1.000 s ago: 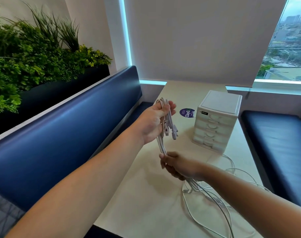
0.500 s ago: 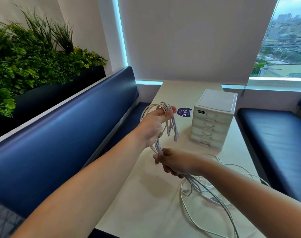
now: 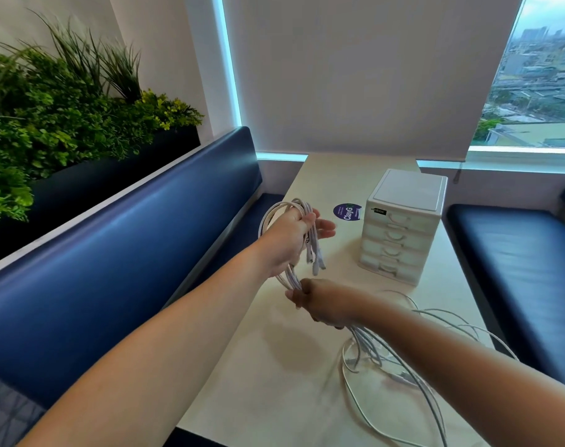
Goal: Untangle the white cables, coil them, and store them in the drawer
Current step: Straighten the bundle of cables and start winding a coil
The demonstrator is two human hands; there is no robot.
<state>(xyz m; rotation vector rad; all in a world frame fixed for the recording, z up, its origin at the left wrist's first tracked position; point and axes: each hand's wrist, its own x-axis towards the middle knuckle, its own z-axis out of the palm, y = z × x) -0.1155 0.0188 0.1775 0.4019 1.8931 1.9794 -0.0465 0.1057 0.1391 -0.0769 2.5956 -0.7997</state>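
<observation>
Above table (image 3: 258, 366) centre: left hand (image 3: 290, 243) loosely hooks cables (image 3: 311, 250), right hand (image 3: 323, 304) clamps bundle; coiling; next, loose slack at 5 o'clock.

Your left hand (image 3: 290, 243) and right hand (image 3: 323, 304) are both showing bare, with no gloves, rings, watch or bracelet on either. Your left forearm is running in from the lower left of the frame and your right forearm is coming in from the lower right; both are showing uncovered along their whole visible length, with no sleeve edge appearing before the frame border. Your fingernails are looking short and unpainted where they are showing, on the left fingers (image 3: 326, 225) near the middle of the frame. Nothing else of your body or clothing is appearing in the head view.
</observation>
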